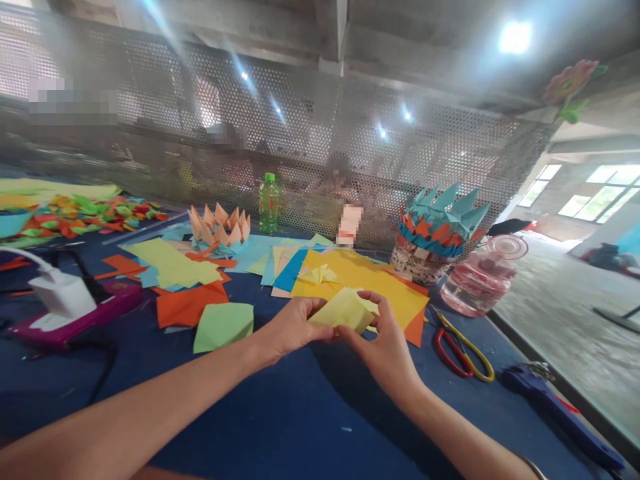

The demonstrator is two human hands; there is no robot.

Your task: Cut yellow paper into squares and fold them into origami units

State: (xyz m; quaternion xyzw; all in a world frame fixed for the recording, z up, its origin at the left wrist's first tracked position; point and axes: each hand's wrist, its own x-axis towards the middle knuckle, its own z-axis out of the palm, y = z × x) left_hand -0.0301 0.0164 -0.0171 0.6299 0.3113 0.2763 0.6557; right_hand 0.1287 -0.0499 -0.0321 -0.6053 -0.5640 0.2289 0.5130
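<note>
Between my two hands is a pale yellow sheet of paper (345,310), partly folded and lifted above the table. My left hand (295,327) pinches its left side with thumb and fingers. On the right edge, my right hand (383,333) grips the same paper, thumb at the bottom and fingers curled over the top. Just behind it, a folded yellow paper piece (320,274) rests on large yellow sheets (400,293). A light green paper square (223,327) lies to the left of my left hand.
Scissors (463,350) and a blue hand tool (560,413) lie at right. A pink bottle (479,280) stands beside a basket with folded paper points (435,233). Farther left are a peach paper ring (220,228), a green bottle (269,203) and a purple power strip (75,317).
</note>
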